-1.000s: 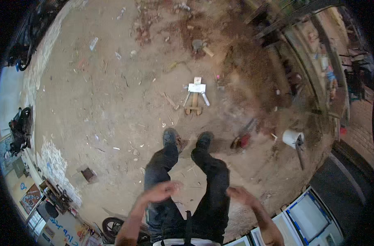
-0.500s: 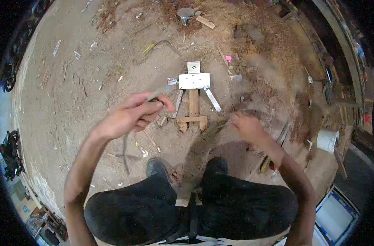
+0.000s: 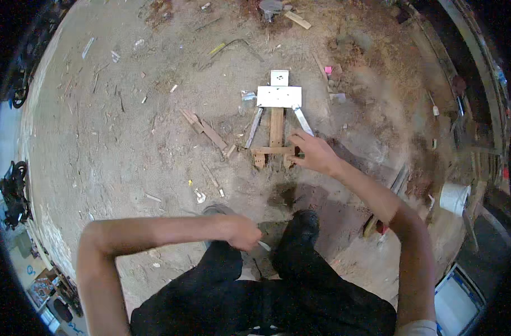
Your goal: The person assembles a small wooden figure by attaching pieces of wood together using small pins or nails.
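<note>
On the ground ahead lies a figure-like wooden assembly: a white board [image 3: 279, 97], a smaller white piece [image 3: 279, 78] above it, a brown upright slat [image 3: 276, 126], and a wooden crosspiece [image 3: 272, 150] with short legs. White-grey strips [image 3: 303, 120] slant down from both sides of the board. My right hand [image 3: 317, 154] is at the crosspiece's right end, thumb and fingers parted around it; firm contact cannot be made out. My left hand [image 3: 243, 232] is closed above my shoes, a thin pale strip [image 3: 264, 246] sticking out of it. Its kind does not show.
Wood scraps [image 3: 208, 131] lie left of the assembly. A white bucket [image 3: 455, 198] stands at the right, near a long tool or strip [image 3: 398, 180] on the ground. A round grey object [image 3: 270, 8] is at the far edge. My shoes [image 3: 304, 225] are close below the hands.
My left hand has dropped toward my knees with the thin pale strip. My right hand has moved left and forward to the crosspiece. The view has shifted slightly.
</note>
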Tool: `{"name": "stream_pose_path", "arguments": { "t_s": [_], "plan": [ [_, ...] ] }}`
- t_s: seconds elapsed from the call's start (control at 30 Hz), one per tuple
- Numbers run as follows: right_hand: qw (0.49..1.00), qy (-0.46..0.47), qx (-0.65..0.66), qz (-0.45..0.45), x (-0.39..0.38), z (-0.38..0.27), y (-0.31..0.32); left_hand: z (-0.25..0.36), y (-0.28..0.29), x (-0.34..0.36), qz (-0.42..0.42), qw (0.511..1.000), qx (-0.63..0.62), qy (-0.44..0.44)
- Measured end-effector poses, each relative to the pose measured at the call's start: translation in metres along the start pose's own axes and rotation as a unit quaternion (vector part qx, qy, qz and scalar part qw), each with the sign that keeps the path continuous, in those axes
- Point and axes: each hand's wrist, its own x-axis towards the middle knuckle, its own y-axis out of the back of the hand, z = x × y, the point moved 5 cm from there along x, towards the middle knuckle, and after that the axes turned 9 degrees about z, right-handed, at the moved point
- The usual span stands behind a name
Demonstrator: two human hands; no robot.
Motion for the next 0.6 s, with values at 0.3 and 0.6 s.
{"name": "stream_pose_path", "arguments": {
  "t_s": [0.3,0.6],
  "plan": [
    [0.988,-0.074,0.049,0.123,-0.008,0.015,-0.026,0.029,0.017,0.047,0.170,0.983,-0.064,-0.017],
    [0.985,-0.141,0.014,0.096,-0.010,0.005,-0.006,0.008,0.045,0.018,0.249,0.966,-0.048,0.055]
  ]
}}
